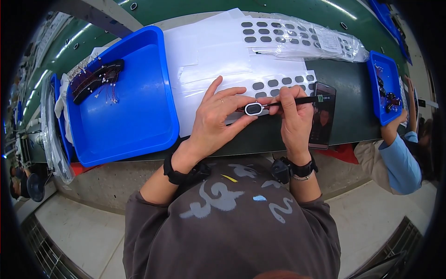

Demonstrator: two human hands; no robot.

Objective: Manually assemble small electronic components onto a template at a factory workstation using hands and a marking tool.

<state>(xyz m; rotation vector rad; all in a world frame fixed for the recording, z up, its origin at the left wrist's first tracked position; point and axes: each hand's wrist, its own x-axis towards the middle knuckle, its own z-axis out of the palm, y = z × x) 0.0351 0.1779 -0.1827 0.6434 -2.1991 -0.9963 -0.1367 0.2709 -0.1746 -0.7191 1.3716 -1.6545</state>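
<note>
Left grip (213, 117), oval part (253, 109) between fingertips (246, 122)

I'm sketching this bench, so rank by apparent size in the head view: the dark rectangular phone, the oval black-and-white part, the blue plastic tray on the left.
1. Blue plastic tray on the left
2. Dark rectangular phone
3. Oval black-and-white part

Counter (344, 72) layout, left to right: left tray (134, 111), loose sheets (186, 51), phone (323, 121), right tray (391, 76)
Wired parts (95, 83) are piled in the left tray's far left corner. Bagged sheets (302, 37) lie back right, partly over the loose ones. Phone's just right of the right hand (296, 111), and the right tray's past that with more parts (393, 102) in it.
</note>
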